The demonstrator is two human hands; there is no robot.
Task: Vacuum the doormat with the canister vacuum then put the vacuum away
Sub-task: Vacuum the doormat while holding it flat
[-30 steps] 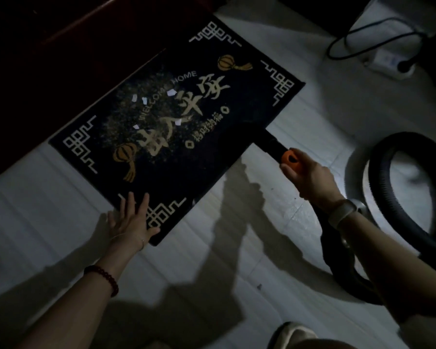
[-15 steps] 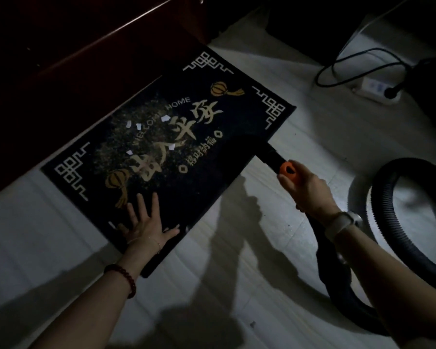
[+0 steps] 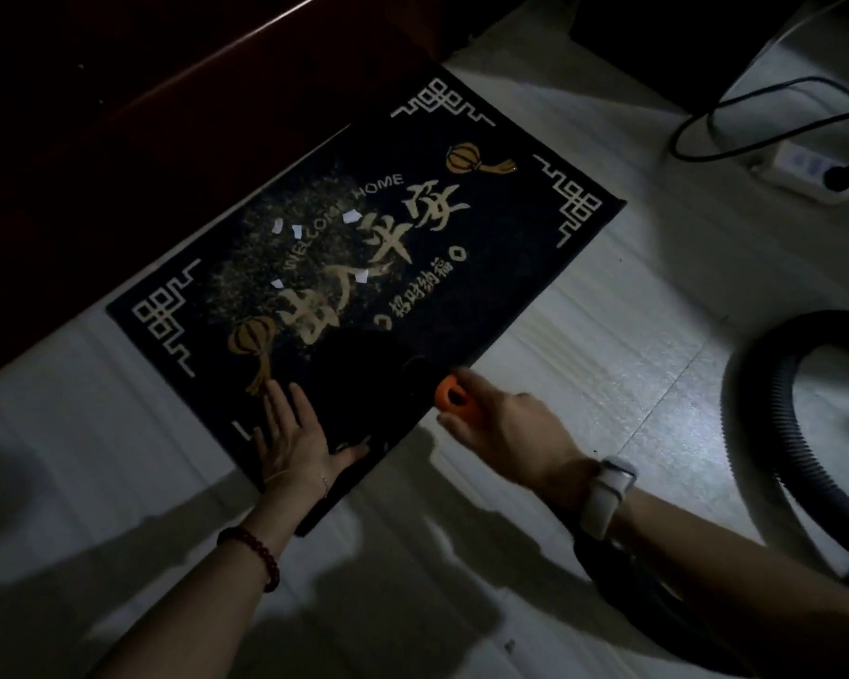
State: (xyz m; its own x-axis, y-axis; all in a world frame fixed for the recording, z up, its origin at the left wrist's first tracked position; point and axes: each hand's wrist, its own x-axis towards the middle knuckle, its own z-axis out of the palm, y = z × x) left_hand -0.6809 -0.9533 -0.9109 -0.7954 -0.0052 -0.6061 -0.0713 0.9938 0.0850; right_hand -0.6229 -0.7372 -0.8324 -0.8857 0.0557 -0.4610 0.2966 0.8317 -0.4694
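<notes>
Diagonally across floor (image 3: 584, 365) — doormat (image 3: 510, 227).

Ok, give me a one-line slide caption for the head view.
Left hand presses the doormat flat while the right hand grips the vacuum wand, paper scraps not yet vacuumed.

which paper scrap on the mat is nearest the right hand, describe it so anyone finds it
Start at the dark doormat with gold lettering. Near its middle, among the gold characters, lies a white paper scrap. The other scraps sit farther up by the WELCOME text or farther left.
</notes>
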